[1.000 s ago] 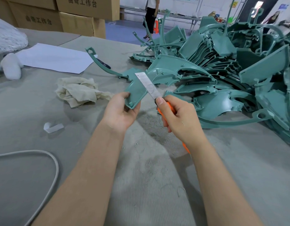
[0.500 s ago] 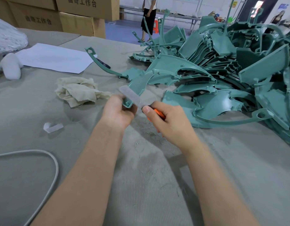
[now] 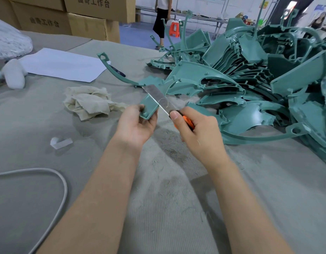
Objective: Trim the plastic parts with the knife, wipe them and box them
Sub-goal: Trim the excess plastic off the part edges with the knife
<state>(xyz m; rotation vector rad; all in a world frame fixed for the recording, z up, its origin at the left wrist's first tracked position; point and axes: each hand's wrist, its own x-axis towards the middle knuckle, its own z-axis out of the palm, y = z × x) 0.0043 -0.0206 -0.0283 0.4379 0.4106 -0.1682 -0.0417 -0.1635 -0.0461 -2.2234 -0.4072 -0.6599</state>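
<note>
fingers point(image 3: 140, 109) grip the part point(image 3: 149, 106) (left hand point(image 3: 135, 125)) and knife point(image 3: 159, 99) (right hand point(image 3: 198, 132)). early trimming, i'd say; pile point(image 3: 250, 85), wiping, boxing remain.

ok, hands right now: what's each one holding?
Left hand: grips the teal part at its end.
Right hand: grips the knife, blade against the part's edge.

Teal plastic part point(image 3: 149, 106) held tilted; knife point(image 3: 159, 99) blade against its edge; teal parts pile point(image 3: 259, 79) right.
</note>
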